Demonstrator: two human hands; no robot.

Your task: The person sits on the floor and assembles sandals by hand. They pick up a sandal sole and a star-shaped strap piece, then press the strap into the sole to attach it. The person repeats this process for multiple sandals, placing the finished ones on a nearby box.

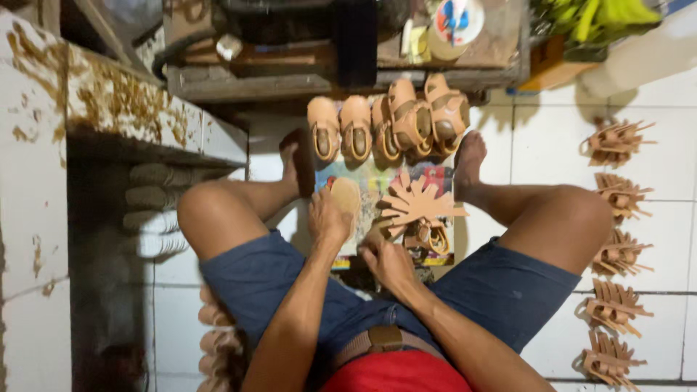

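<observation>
Two hands at work: both meet over the printed mat (363, 190) on the floor, between the person's bare knees.
Left hand (328, 218): its fingers wrap the near end of a tan sole (346, 194), which lies flat on the mat.
Right hand (388, 260): its fingers pinch the near edge of a tan strap upper (415, 203) with fanned-out tabs, just right of the sole.
Step in hand: seemingly pairing an upper with its sole.
Next move calls for: likely lining up the tabs around the sole's edge, with a steady hold on both.
Beyond the mat: a row of finished sandals (388, 123).
Right of the mat, well apart: a column of loose uppers (617, 239) on the white tiles.
</observation>
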